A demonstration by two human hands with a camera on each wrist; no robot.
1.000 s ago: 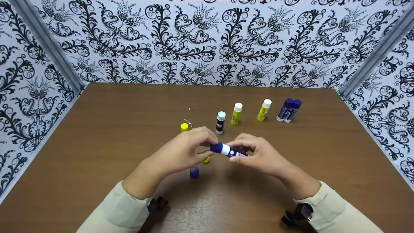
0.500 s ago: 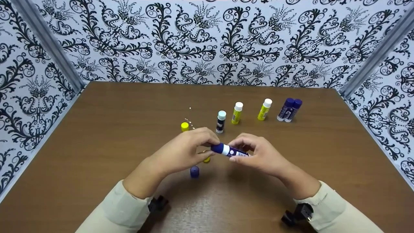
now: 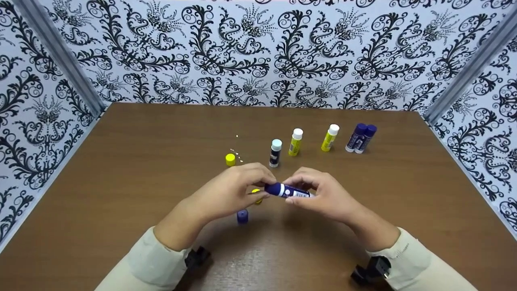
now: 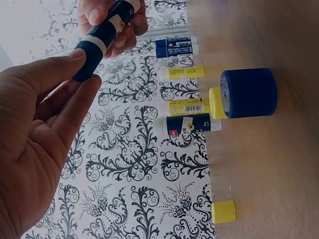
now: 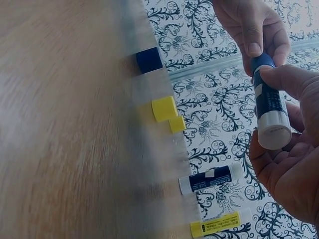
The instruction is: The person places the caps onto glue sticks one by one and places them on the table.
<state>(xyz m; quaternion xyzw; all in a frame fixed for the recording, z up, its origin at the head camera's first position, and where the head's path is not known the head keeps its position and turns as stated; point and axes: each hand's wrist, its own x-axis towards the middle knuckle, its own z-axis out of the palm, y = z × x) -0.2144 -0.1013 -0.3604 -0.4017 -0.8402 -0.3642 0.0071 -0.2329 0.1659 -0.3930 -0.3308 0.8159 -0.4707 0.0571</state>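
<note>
Above the middle of the table, in the head view, my right hand point(image 3: 329, 196) grips the dark-blue body of a glue stick point(image 3: 298, 191), which is tilted. The thumb and fingers of my left hand point(image 3: 226, 194) pinch its blue cap point(image 3: 274, 188) at the other end. A narrow white band shows between cap and body. The right wrist view shows the white base point(image 5: 274, 130) of the glue stick poking out of my right hand. A loose blue cap point(image 3: 242, 216) stands on the table below my left hand; a yellow cap point(image 3: 257, 196) is partly hidden behind the left fingers.
Another yellow cap point(image 3: 230, 159) stands beyond the left hand, beside small white crumbs point(image 3: 237, 153). Farther back stand a dark glue stick with a pale cap point(image 3: 275, 153), two yellow glue sticks point(image 3: 295, 142) and a pair of purple glue sticks point(image 3: 360, 138). Patterned walls enclose the table.
The white band between cap and body has become narrower, the cap sitting further onto the glue stick. My left hand has shifted slightly down and right; the right hand has barely moved.
</note>
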